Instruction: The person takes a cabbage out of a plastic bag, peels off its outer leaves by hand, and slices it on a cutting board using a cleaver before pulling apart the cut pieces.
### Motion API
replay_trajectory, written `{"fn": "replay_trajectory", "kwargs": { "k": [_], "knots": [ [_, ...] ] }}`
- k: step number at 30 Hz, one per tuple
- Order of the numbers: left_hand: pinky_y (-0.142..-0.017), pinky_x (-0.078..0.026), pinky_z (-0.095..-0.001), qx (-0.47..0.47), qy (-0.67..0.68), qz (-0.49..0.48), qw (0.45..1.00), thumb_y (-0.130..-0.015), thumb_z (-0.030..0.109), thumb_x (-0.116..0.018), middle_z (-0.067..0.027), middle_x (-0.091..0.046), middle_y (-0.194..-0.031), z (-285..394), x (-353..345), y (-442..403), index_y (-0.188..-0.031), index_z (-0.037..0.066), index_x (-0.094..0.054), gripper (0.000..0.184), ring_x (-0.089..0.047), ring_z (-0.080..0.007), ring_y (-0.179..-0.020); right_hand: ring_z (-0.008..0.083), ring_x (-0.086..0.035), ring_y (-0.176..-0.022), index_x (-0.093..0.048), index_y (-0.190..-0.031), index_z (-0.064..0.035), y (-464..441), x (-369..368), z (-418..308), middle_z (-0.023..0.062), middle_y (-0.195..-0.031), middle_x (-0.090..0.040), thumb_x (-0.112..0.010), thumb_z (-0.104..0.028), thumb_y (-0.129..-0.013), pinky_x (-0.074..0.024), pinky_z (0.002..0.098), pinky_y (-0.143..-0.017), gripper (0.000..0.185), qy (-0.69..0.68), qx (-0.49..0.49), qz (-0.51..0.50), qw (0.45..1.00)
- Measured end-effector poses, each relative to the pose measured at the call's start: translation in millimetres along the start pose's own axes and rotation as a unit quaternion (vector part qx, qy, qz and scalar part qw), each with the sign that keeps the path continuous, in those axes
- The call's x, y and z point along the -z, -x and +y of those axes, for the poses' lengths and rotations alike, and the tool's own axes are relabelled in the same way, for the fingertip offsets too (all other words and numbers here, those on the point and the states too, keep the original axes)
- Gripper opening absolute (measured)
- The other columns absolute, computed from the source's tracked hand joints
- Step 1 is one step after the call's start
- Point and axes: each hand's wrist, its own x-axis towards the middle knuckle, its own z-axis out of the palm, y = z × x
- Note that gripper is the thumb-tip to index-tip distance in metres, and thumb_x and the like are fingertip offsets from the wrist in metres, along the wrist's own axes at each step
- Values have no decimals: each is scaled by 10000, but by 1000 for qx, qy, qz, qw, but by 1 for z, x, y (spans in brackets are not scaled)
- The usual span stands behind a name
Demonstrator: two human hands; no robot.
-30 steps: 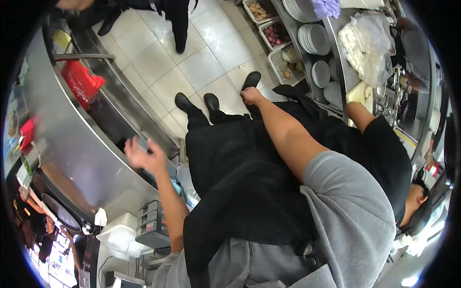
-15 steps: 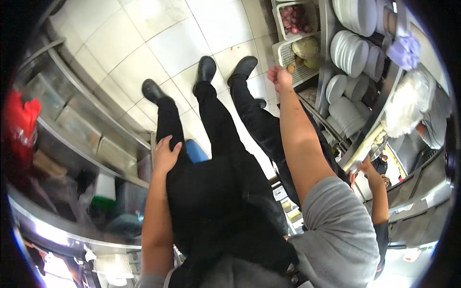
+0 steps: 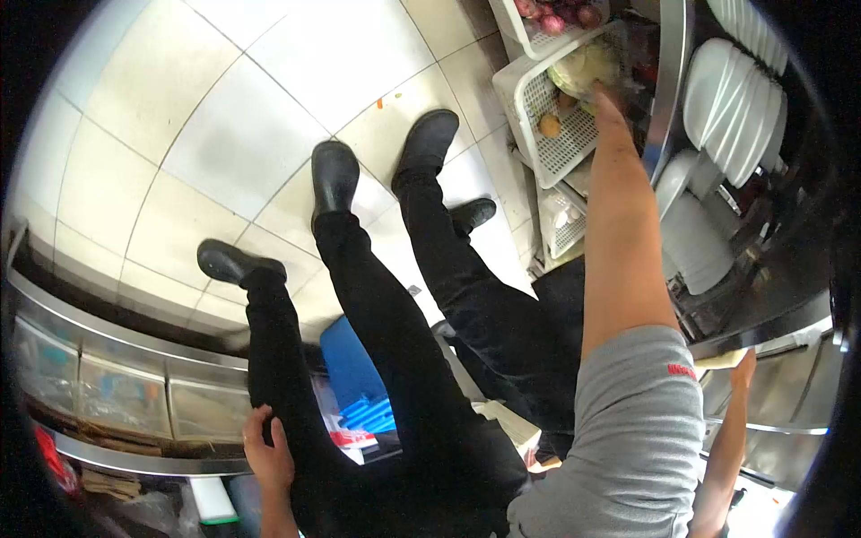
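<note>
My right hand (image 3: 610, 97) reaches down into a white perforated plastic basket (image 3: 533, 154) on a low shelf. It is at a pale green cabbage (image 3: 574, 72). Blur and shadow hide its fingers, so I cannot tell whether they grip. A round brown vegetable, like a potato (image 3: 549, 125), lies in the same basket. My left hand (image 3: 268, 453) hangs beside my black trouser leg, near the left counter. Its thumb and fingers are apart, and it holds nothing.
Above sits another basket with red onions (image 3: 554, 20). Stacked white plates (image 3: 731, 112) stand on the right shelf. A second person's black-clad leg (image 3: 502, 332) is close by, and a forearm (image 3: 726, 448) shows lower right. Clear bins (image 3: 121, 394) line the left counter. A blue container (image 3: 352, 359) shows between my legs.
My right arm has extended from in front of the baskets into the one with the cabbage. The view has shifted closer to the shelf. My left hand stays low at my side.
</note>
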Motion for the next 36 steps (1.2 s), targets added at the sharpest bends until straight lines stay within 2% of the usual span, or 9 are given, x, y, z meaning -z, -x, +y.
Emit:
{"fn": "replay_trajectory", "kwargs": {
  "k": [9, 11, 14, 16, 18, 19, 21, 23, 36],
  "knots": [
    [-1049, -490, -456, -5, -72, 1, 997, -985, 161, -663, -201, -692, -1213, 34, 7, -10, -1174, -8, -685, 254, -646, -384, -1182, 448, -636, -1186, -530, -1455, 24, 99, -38, -23, 315, -1327, -632, -729, -402, -914, -486, 470, -1044, 717, 155, 19, 28, 987],
    [-1016, -508, -456, -11, -74, -1, 997, -986, 182, -664, -207, -696, -1193, 29, 5, -12, -1159, -9, -687, 259, -659, -390, -1144, 416, -710, -985, -674, -1144, 73, 127, -45, -18, 259, -1048, -734, -674, -387, -935, -553, 483, -905, 505, -2, 245, 280, 928],
    [-1023, -498, -457, -11, -78, -8, 997, -988, 201, -662, -207, -697, -1186, 33, 8, -15, -1155, -2, -691, 265, -650, -388, -1151, 443, -649, -1149, -556, -1413, 24, 137, -50, -21, 289, -1241, -673, -717, -333, -910, -497, 475, -1017, 638, 21, 311, 290, 905],
    [-1038, -483, -459, -13, -91, -19, 996, -988, 204, -662, -201, -697, -1184, 44, 13, -15, -1163, 4, -693, 268, -640, -387, -1164, 427, -674, -1032, -624, -1241, 30, 126, -54, -30, 271, -1133, -702, -708, -311, -918, -527, 477, -932, 478, -112, 303, 318, 891],
    [-1038, -485, -458, -15, -88, -9, 996, -989, 204, -660, -199, -698, -1189, 39, 16, -14, -1163, 4, -695, 267, -643, -388, -1162, 406, -702, -931, -717, -1064, 2, 112, -45, -29, 259, -1066, -727, -683, -279, -947, -558, 476, -849, 306, -377, 52, 184, 906],
    [-1038, -486, -456, -21, -83, -1, 996, -990, 204, -659, -197, -698, -1193, 37, 17, -14, -1163, 4, -697, 267, -646, -389, -1161, 379, -651, -1108, -672, -1207, -9, 100, -26, -30, 256, -1252, -656, -650, -305, -974, -537, 451, -925, 378, -63, 24, 79, 995],
    [-1034, -489, -444, -18, -83, 0, 996, -1008, 216, -647, -198, -699, -1192, 32, 19, -15, -1176, 3, -694, 275, -652, -375, -1154, 356, -590, -1310, -627, -1358, -19, 25, -25, 24, 240, -1445, -587, -615, -334, -1004, -510, 430, -1019, 473, 206, 36, 42, 977],
    [-1029, -492, -433, -16, -81, 1, 997, -1026, 227, -635, -199, -700, -1191, 28, 20, -20, -1188, 2, -691, 283, -659, -361, -1147, 362, -580, -1333, -626, -1365, -18, -29, -37, 69, 227, -1454, -590, -612, -336, -1009, -504, 434, -1038, 478, 152, 77, 118, 978],
    [-1008, -504, -432, 17, -98, 23, 995, -1000, 145, -642, -194, -706, -1161, 59, 40, -49, -1148, -6, -699, 219, -664, -370, -1110, 365, -409, -1481, -456, -1539, -73, -31, 13, 52, 192, -1586, -449, -700, -487, -910, -385, 489, -1180, 792, 336, 285, 49, 896]
  ]
}}
